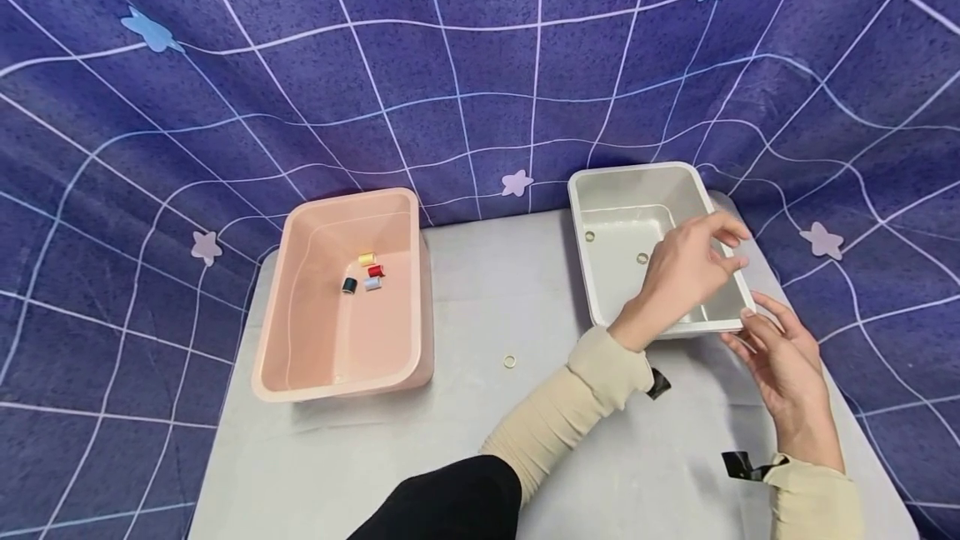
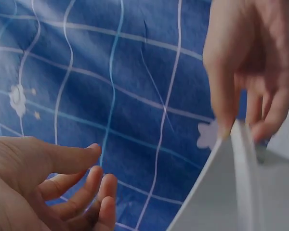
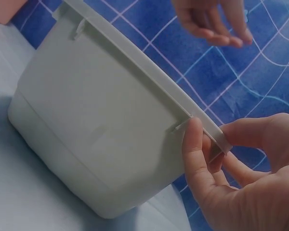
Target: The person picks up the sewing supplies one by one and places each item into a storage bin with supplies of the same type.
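In the head view my left hand (image 1: 686,261) is held over the light grey bin (image 1: 637,187), fingers loosely bent and thumb apart. Nothing shows between those fingertips in the left wrist view. My right hand (image 1: 787,361) pinches the bin's rim at its near right corner, with the thumb on one side and fingers beneath. The right wrist view shows this grip on the rim (image 3: 220,136) closely. Two small gold-coloured rings lie inside the bin, one ring (image 1: 589,236) by the left wall and another ring (image 1: 642,258) nearer the middle.
A pink bin (image 1: 337,391) stands at the table's left, holding black (image 1: 349,285), yellow (image 1: 367,258), red (image 1: 377,271) and light blue (image 1: 372,282) thread spools. One more ring (image 1: 510,362) lies on the white table (image 1: 487,298) between the bins. A blue patterned curtain (image 1: 480,65) hangs behind.
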The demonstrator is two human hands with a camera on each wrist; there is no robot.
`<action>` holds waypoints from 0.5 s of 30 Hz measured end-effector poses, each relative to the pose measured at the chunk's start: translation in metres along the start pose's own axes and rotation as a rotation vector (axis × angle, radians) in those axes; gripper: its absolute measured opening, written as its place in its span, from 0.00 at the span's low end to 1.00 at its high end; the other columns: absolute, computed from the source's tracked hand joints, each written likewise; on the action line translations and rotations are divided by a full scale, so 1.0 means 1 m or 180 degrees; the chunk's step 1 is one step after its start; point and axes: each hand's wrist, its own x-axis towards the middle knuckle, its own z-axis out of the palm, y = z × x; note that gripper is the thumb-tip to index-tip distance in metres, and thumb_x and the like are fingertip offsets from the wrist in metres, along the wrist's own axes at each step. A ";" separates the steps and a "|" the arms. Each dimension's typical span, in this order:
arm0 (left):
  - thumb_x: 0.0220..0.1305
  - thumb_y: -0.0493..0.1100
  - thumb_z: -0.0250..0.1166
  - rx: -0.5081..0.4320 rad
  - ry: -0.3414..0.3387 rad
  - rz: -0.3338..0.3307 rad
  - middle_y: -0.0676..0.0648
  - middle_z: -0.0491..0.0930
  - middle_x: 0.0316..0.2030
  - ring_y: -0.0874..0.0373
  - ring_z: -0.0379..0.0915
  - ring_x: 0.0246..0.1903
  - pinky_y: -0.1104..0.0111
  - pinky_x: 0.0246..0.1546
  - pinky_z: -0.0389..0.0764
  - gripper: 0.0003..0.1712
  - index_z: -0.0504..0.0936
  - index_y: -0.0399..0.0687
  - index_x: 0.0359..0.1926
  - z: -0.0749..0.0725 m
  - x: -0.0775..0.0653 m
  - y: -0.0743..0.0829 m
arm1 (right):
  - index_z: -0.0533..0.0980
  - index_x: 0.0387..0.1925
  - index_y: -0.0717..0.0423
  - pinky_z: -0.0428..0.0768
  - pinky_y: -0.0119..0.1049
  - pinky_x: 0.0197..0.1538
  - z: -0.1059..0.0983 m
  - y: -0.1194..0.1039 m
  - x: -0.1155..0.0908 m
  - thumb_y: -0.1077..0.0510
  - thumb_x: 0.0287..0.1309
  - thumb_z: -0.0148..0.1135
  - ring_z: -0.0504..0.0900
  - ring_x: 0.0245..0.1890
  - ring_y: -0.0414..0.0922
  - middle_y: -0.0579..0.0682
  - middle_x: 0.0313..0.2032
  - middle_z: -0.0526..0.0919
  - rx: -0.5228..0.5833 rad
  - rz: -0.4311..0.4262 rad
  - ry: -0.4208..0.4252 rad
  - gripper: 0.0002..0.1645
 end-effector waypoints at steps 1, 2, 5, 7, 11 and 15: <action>0.65 0.49 0.74 -0.0036 -0.0041 0.0041 0.67 0.86 0.44 0.84 0.74 0.31 0.89 0.32 0.69 0.16 0.85 0.66 0.53 0.000 -0.005 0.002 | 0.80 0.55 0.55 0.91 0.39 0.40 0.000 0.000 0.000 0.77 0.71 0.51 0.87 0.33 0.46 0.52 0.38 0.87 0.0010 0.0002 0.0004 0.22; 0.66 0.49 0.74 -0.0081 -0.0081 0.0075 0.67 0.86 0.44 0.84 0.73 0.31 0.89 0.33 0.69 0.16 0.85 0.66 0.53 -0.001 -0.010 0.003 | 0.80 0.55 0.55 0.91 0.39 0.40 0.000 0.000 0.000 0.77 0.71 0.51 0.87 0.33 0.46 0.52 0.38 0.87 0.0025 0.0006 0.0003 0.22; 0.67 0.48 0.73 -0.0247 -0.0179 0.0186 0.67 0.86 0.45 0.85 0.73 0.32 0.90 0.35 0.69 0.16 0.85 0.65 0.54 -0.004 -0.026 0.007 | 0.79 0.55 0.56 0.91 0.39 0.41 0.001 0.001 -0.001 0.77 0.71 0.50 0.87 0.33 0.47 0.51 0.40 0.88 0.0071 0.0011 -0.0026 0.21; 0.67 0.48 0.73 -0.0309 -0.0229 0.0248 0.66 0.86 0.46 0.86 0.72 0.33 0.90 0.35 0.69 0.15 0.85 0.64 0.54 -0.006 -0.037 0.007 | 0.79 0.55 0.56 0.91 0.39 0.41 0.001 0.001 0.000 0.76 0.72 0.50 0.88 0.34 0.47 0.52 0.42 0.90 0.0091 0.0011 -0.0061 0.21; 0.68 0.48 0.73 -0.0422 -0.0281 0.0349 0.65 0.86 0.46 0.86 0.71 0.34 0.91 0.36 0.69 0.15 0.85 0.62 0.54 -0.009 -0.059 0.000 | 0.79 0.55 0.57 0.90 0.39 0.42 0.000 0.002 0.000 0.76 0.72 0.50 0.89 0.37 0.47 0.53 0.43 0.89 0.0118 0.0013 -0.0109 0.21; 0.67 0.47 0.74 -0.0480 -0.0237 0.0396 0.63 0.85 0.46 0.85 0.70 0.34 0.91 0.39 0.70 0.14 0.84 0.60 0.52 -0.009 -0.080 -0.014 | 0.78 0.57 0.57 0.91 0.39 0.43 -0.001 0.001 -0.001 0.77 0.72 0.49 0.89 0.37 0.48 0.53 0.43 0.87 0.0098 0.0017 -0.0091 0.22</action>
